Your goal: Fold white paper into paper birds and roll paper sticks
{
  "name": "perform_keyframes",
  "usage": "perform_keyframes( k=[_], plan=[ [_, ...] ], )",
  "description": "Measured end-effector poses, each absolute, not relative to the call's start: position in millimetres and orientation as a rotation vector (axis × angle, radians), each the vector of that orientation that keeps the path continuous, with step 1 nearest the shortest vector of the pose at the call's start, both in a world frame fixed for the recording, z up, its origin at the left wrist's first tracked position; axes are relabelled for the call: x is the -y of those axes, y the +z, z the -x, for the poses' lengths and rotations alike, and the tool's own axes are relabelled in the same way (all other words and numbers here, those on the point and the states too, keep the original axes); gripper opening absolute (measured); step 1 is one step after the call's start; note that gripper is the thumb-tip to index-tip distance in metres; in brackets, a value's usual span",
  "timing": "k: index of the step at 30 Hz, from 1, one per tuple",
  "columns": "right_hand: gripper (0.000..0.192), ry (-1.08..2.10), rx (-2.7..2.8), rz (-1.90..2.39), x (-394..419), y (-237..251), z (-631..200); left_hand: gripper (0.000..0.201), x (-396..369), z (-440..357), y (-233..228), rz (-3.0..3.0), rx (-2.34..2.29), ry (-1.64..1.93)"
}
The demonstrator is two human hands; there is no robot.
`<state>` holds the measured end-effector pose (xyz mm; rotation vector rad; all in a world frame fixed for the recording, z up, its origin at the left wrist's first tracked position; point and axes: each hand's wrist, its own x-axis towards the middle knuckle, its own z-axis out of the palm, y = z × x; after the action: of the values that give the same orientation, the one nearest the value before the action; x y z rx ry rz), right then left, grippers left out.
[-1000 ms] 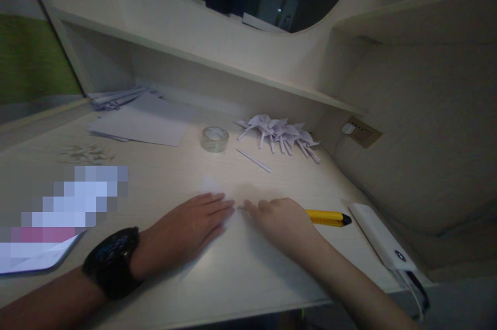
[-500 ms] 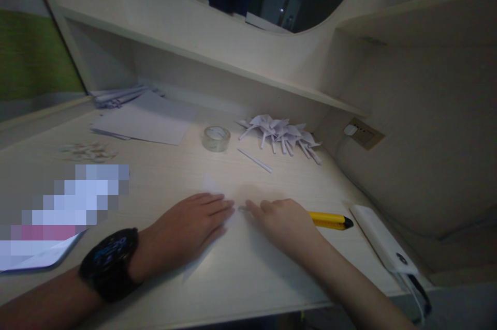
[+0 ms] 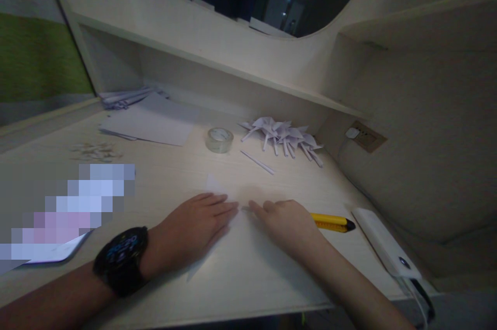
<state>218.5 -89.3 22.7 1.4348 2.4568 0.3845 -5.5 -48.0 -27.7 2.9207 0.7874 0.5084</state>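
My left hand [image 3: 194,229] lies flat, fingers spread, on a white paper [image 3: 233,231] at the near middle of the bench [image 3: 163,180], and my right hand [image 3: 285,224] rests on the same sheet with the fingers loosely curled and the forefinger pointing at the left fingertips, gripping nothing. The paper is almost the colour of the bench in this dim light, so I judge I could easily misjudge an edge and crease it askew; if either palm slides, the sheet would shift under it and the fold would wander. A yellow cutter [image 3: 334,222] lies just beside my right hand, and a careless sweep could knock it, or the white power bank [image 3: 386,247] near the bench edge, off. Further back sit a tape roll [image 3: 219,139], folded paper pieces [image 3: 283,136] and a paper stack [image 3: 153,123]. I can read no brand or writing anywhere; my watch [image 3: 121,257] face glows but is illegible.
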Motion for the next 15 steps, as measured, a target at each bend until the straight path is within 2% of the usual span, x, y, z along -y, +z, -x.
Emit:
perform_keyframes(
  k=[15],
  plan=[
    [0.033, 0.361, -2.405, -1.430, 90.5, 22.6, -217.2, 0.035, 50.6, 3.9, -28.9, -2.914, -0.789, 0.609]
  ],
)
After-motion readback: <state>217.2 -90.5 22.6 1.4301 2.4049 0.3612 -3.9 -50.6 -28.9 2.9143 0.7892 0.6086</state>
